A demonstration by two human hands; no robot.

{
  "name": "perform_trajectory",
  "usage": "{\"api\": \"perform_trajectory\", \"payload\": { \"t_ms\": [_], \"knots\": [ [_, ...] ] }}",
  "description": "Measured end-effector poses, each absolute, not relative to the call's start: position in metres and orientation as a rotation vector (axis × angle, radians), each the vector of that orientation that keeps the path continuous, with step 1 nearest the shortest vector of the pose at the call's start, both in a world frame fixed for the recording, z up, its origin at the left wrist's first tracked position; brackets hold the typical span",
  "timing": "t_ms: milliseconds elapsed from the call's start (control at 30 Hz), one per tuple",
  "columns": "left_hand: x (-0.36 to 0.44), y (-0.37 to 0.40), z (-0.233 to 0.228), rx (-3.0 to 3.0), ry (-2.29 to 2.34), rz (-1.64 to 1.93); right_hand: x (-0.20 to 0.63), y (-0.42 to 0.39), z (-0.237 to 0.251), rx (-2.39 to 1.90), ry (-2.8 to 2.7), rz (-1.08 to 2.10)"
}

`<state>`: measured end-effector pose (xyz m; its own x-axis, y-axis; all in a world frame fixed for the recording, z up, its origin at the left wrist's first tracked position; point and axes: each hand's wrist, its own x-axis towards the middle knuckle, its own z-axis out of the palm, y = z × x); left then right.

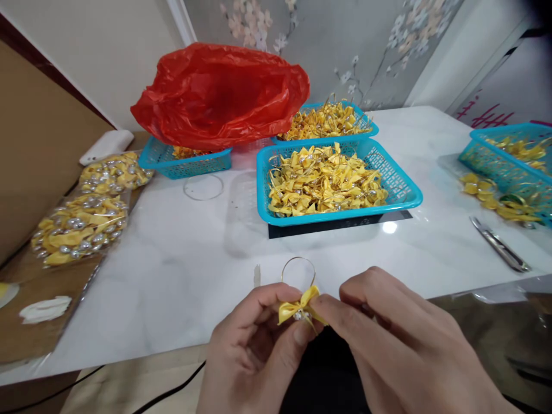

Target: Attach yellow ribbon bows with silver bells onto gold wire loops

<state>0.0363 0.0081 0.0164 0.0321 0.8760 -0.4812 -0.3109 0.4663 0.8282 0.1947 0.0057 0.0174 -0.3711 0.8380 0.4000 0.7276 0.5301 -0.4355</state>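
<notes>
Two hands meet at the near table edge, both pinched on one small yellow bow. Left hand: thumb and forefinger closed on the bow's left loop. Right hand: fingertips closed on its right side, the other fingers curled. A pearl-like bead sits at the bow's centre; a thin wire ring stands up from behind it, over the white table.

Just left of the ring — a small pale scrap on the table.

Beyond the hands, mid-table, a blue basket is heaped with like bows. A second basket sits behind it, also full. A third basket, to the left, lies partly under a red plastic bag. A loose ring lies in front of it.

Far left — two clear packets of bows with beads on a brown surface.

Right edge: a fourth basket, loose bows just beside it, and metal snips lying nearer, apart from the hands.
</notes>
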Motion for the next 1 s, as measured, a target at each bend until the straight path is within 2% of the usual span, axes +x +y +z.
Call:
{"api": "perform_trajectory", "payload": {
  "t_ms": [367,533,733,1000],
  "knots": [
    [0.037,0.004,0.012,0.891,1.374,0.962,0.191,0.007,0.018,-1.275,-2.179,0.270],
    [0.043,0.002,0.015,0.837,1.492,1.075,0.188,0.005,0.017,-1.301,-2.157,0.221],
    [0.041,0.004,0.012,0.907,1.486,1.005,0.186,0.004,0.016,-1.311,-2.152,0.230],
    [0.037,0.000,0.004,1.112,1.525,1.085,0.188,-0.002,0.014,-1.329,-2.132,0.247]
  ]
}}
